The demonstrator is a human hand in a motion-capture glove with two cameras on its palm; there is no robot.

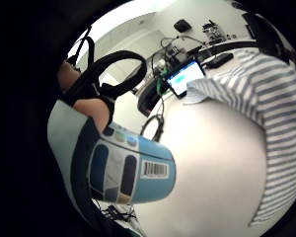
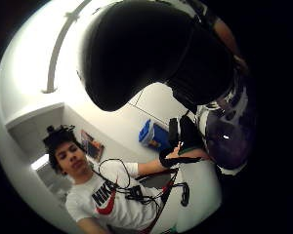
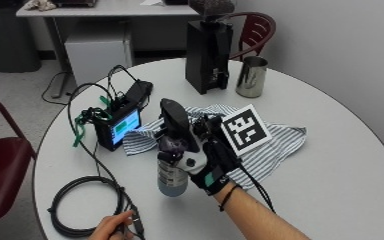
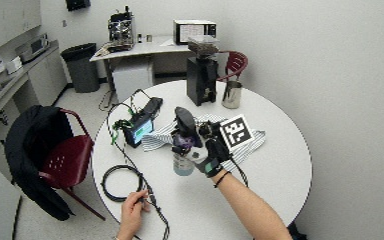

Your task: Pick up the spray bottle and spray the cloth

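Observation:
The spray bottle [image 3: 171,170] has a clear body, a blue label and a black trigger head [image 3: 174,118]. It stands upright near the front of the round white table [image 3: 325,165], its base at or just above the tabletop. My gloved right hand [image 3: 208,157] grips its neck from the right, fingers curled round it. The bottle's labelled body [image 1: 130,170] fills the little finger side palm view; its black head [image 2: 136,48] fills the thumb side palm view. The blue-and-white striped cloth [image 3: 275,145] lies crumpled behind and right of the bottle, also seen beside it [image 1: 266,98].
A small monitor [image 3: 122,127] with cables stands left of the cloth. A black grinder [image 3: 205,52] and a steel cup [image 3: 252,76] stand at the back. A coiled black cable [image 3: 79,205] lies front left, touched by the bare left hand [image 3: 112,227].

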